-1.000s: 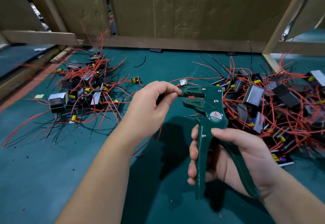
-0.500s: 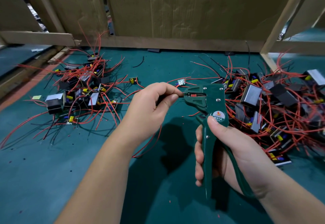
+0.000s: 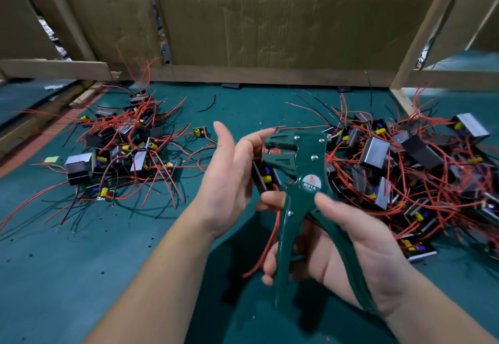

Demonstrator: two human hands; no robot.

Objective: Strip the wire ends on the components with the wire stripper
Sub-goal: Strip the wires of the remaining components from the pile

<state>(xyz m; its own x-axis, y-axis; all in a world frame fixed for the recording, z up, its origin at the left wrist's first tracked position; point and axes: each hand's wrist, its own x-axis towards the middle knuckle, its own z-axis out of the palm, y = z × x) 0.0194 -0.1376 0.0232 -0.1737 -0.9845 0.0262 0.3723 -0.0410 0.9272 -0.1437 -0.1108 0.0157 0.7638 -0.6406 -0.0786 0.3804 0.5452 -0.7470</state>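
Note:
My right hand (image 3: 345, 249) grips the two handles of the green wire stripper (image 3: 305, 170), which stands upright over the middle of the table with its jaws (image 3: 280, 146) pointing left. My left hand (image 3: 229, 179) is just left of the jaws, index and middle fingers stretched out and apart. Its thumb and lower fingers hold a small black component (image 3: 263, 179) with yellow and blue parts against the palm. A red wire (image 3: 270, 238) hangs down from that component behind the stripper. No wire is visible in the jaws.
On the green table mat (image 3: 81, 276), one pile of components with red and black wires (image 3: 121, 149) lies at the left and a larger pile (image 3: 405, 176) at the right. A cardboard wall (image 3: 270, 19) on a wooden frame closes the back. Small bits of insulation dot the mat.
My left hand has let go of the wire end it pinched at the jaws and spread its upper fingers. The component now shows against its palm. The stripper handles have spread wider.

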